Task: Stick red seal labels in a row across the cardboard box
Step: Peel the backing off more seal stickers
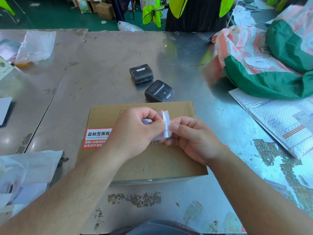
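Two hands (pixel 133 131) (pixel 194 139) on a label (pixel 165 122) over the cardboard box (pixel 152 160)

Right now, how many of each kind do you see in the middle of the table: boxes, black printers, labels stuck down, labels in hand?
Cardboard box: 1
Black printers: 2
Red seal label stuck on box: 1
Label sheet pinched by left hand and right hand: 1
Total: 5

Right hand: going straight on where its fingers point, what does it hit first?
The left hand, right behind the label sheet both hands pinch; the right hand points across the cardboard box toward it. Depth seems matched, from one view.
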Motion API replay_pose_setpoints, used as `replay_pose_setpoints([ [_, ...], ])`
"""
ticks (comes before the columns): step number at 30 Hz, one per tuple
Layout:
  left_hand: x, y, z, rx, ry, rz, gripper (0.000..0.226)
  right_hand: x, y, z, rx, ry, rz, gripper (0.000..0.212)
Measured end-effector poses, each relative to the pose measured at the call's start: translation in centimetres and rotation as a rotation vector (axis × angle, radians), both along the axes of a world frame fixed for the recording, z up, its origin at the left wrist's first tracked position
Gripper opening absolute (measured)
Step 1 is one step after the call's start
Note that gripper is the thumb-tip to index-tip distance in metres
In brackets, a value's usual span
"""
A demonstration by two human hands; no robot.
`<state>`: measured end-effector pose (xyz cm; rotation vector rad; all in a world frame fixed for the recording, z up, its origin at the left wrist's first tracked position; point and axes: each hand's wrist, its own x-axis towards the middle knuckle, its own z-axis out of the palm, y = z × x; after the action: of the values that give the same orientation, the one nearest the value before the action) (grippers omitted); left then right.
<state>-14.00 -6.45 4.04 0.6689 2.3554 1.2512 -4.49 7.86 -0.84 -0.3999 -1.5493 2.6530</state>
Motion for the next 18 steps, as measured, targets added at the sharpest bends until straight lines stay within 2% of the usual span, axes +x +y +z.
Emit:
replay_pose_setpoints([
  [5,0.2,-0.6,-0.2,0.055,0.095,-0.014,0.009,-0.2,-0.3,0.1,-0.002,-0.005,-0.057,0.024],
  [11,0.9,-0.9,-0.5,0.036,0.32,-0.09,0.01,-0.2,-0.4,0.5,0.002,0.012,-0.066,0.022],
  [14,1.2,-0.8,-0.6,0.047,0.375,-0.14,0.009,-0.2,-0.6,0.6,0.028,0.03,-0.034,0.027],
  [18,1.3,-0.7,-0.6,0.073,0.392,-0.153,0.01,-0.1,-0.6,0.6,0.049,0.04,-0.024,0.021],
])
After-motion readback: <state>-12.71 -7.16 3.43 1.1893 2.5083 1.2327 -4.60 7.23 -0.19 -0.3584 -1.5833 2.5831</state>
